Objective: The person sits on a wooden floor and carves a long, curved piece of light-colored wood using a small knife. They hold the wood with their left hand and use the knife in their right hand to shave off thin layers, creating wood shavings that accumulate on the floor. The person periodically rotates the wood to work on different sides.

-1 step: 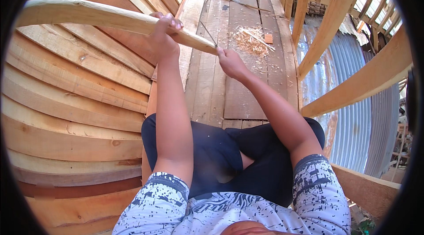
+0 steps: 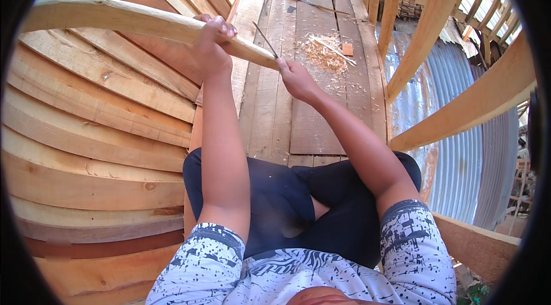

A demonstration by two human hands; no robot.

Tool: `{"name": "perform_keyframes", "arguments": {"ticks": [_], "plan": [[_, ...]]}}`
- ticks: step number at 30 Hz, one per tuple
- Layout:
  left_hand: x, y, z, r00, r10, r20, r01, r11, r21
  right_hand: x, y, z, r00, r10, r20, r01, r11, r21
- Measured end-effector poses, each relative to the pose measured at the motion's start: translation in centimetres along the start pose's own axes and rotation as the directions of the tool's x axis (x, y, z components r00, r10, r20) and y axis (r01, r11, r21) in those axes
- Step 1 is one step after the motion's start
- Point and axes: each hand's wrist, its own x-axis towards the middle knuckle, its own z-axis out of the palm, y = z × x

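A long, pale, peeled wooden pole (image 2: 132,18) slants across from the upper left, dropping toward the right. My left hand (image 2: 215,38) is closed around it near its right part, knuckles up. At the pole's right end my right hand (image 2: 297,78) is closed on a knife, whose thin dark blade (image 2: 265,39) points up and to the left beyond the pole. The knife's handle is hidden in my fist. Whether my right fingers also touch the pole's end, I cannot tell.
Wood shavings (image 2: 327,52) and a small orange-brown block (image 2: 347,49) lie on the plank floor (image 2: 318,130) ahead. Stacked boards (image 2: 86,173) line the left side. Wooden posts (image 2: 427,35) stand on the right, with corrugated metal sheets (image 2: 459,150) beyond them.
My right hand and the knife have shifted slightly left, and the blade leans a little more to the left. My left hand keeps its grip on the pole.
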Motion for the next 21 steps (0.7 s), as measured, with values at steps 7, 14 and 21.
{"name": "perform_keyframes", "arguments": {"ticks": [7, 14, 21], "plan": [[0.0, -0.4, 1.5, 0.998, -0.016, 0.054, 0.016, 1.000, 0.003, -0.5, 5.8, -1.3, 0.891, 0.453, 0.005, -0.452, 0.889, 0.066], [0.0, -0.4, 0.7, 0.998, 0.000, 0.058, -0.001, 1.000, 0.007, -0.3, 7.4, 0.3, 0.954, 0.296, -0.053, -0.294, 0.955, 0.038], [-0.7, 0.7, -1.6, 0.998, 0.011, 0.057, -0.014, 0.999, 0.051, -1.3, 7.3, -1.3, 0.861, 0.494, 0.121, -0.492, 0.869, -0.047]]}}
